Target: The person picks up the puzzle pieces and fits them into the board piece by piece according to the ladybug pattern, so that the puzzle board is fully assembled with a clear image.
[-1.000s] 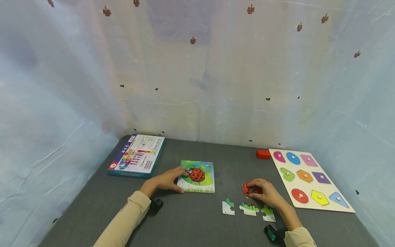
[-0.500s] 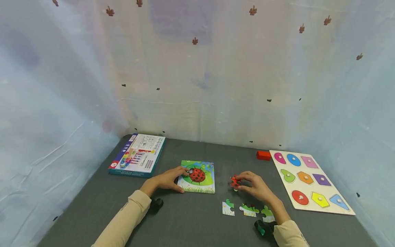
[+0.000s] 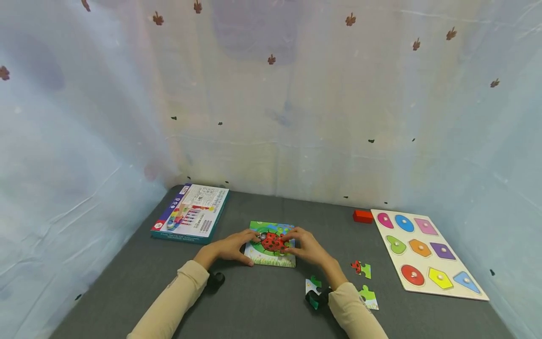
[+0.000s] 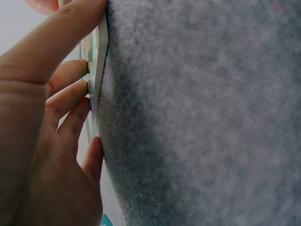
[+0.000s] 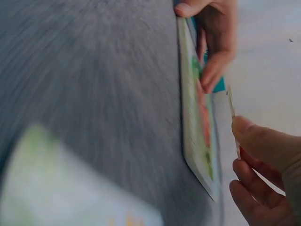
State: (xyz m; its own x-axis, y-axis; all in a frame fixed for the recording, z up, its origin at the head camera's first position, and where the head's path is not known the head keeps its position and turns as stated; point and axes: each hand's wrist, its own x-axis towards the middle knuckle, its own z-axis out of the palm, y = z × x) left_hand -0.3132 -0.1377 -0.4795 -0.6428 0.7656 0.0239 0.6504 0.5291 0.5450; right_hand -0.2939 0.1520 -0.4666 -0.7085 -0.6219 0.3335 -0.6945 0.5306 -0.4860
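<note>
A square ladybug puzzle board (image 3: 271, 261) lies on the dark grey table. My left hand (image 3: 230, 246) rests at its left side, thumb at the near edge and fingertips on the board and its edge. Over the right part of the board, my right hand (image 3: 309, 247) pinches a thin puzzle piece (image 5: 231, 101) between thumb and fingers. The right wrist view shows this piece edge-on, raised off the board. Right of the board lie a red-and-green puzzle piece (image 3: 365, 270), a green-and-white piece (image 3: 369, 297) and another piece (image 3: 312, 284), partly covered by the right wrist's black strap.
A flat boxed set (image 3: 196, 209) lies at the back left. At the right is a wooden shape board (image 3: 423, 249) with coloured knobbed shapes, and a red block (image 3: 362, 216) sits beside its back corner. A pale curtain (image 3: 271, 117) hangs behind the table.
My right hand has picked up the red puzzle piece from the right and carried it left over the ladybug board. The left hand has stayed in place.
</note>
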